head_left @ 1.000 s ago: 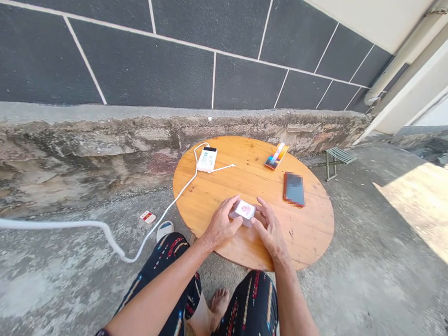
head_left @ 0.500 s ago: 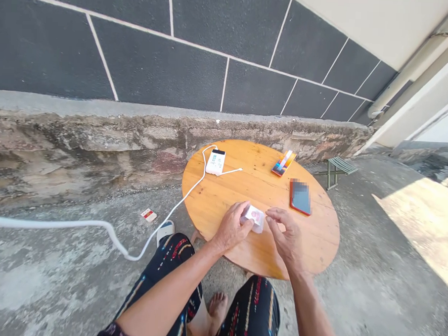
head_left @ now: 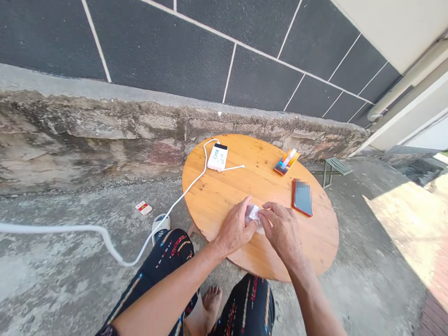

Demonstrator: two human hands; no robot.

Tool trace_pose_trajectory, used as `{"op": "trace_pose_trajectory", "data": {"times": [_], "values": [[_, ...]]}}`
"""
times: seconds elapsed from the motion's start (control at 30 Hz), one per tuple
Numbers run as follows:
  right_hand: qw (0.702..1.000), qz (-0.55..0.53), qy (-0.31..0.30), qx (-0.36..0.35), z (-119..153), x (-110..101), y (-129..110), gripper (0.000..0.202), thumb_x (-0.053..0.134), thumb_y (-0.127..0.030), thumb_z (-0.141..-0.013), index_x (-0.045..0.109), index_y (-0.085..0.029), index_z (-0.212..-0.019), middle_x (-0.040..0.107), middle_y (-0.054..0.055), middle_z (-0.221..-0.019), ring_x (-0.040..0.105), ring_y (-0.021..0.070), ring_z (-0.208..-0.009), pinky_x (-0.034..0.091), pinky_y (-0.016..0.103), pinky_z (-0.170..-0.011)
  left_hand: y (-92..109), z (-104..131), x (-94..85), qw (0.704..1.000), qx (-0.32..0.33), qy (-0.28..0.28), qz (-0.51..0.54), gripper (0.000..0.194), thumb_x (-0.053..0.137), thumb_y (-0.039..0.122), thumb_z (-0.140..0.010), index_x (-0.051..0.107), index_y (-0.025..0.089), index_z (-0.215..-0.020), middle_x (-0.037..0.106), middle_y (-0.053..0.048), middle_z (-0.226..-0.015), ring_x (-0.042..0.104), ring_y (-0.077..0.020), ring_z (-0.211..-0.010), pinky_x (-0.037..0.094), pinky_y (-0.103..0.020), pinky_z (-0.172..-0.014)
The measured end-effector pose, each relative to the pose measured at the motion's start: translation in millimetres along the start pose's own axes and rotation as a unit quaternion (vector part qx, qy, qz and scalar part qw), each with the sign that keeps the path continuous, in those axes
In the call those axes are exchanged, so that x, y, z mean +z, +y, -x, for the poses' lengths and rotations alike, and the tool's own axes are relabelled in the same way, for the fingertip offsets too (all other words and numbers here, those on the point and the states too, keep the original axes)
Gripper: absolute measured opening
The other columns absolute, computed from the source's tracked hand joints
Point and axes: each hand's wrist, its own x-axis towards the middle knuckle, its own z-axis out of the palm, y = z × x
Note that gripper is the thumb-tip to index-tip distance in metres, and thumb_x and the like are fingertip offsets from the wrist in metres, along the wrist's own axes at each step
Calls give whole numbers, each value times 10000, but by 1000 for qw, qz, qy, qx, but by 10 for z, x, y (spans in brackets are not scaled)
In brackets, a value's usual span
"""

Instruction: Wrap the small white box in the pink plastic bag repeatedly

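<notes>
A small white deck of cards sits in a clear plastic case low over the near middle of the round wooden table. My left hand is closed around its left side, thumb in front and fingers behind. From the right, my right hand pinches at the cards' right edge with thumb and fingertips. These fingers cover part of the deck, so whether a single card is between them is hidden.
On the table lie a white power bank with a cable, a colourful box and a red-edged phone. A long white cord hangs off the left edge. A folding stool stands right; a red-and-white packet is on the ground.
My right hand has moved left and closed its fingertips on the deck, which it stood just apart from before. My left hand keeps its hold. The view has shifted slightly.
</notes>
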Motion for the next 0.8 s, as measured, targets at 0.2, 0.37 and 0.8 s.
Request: {"op": "trace_pose_trajectory", "data": {"times": [0.2,0.37,0.8], "values": [[1000,14,-9,19,-72,-15,-49,176,451,-181,-892,614,-188,-824,663,72,-1008,594,209,-915,344,347,-781,8,-2,-11,1000,8,-3,1,620,522,221,-807,313,139,-1385,539,-138,-1256,510,-243,-1160,406,-400,-1017],[999,-21,-1,46,-185,-23,66,173,446,-189,-876,590,-195,-781,648,57,-1040,600,197,-942,337,333,-766,9,3,-11,1000,23,-7,-13,592,500,167,-781,354,146,-1355,537,-128,-1218,495,-246,-1152,402,-399,-1009],[991,-66,-33,111,-499,50,397,181,463,-190,-822,608,-193,-713,650,69,-1057,609,202,-934,408,330,-783,53,10,-61,999,44,-12,8,486,480,140,-784,451,169,-1269,529,-111,-1226,486,-236,-1157,393,-389,-1019]]}}
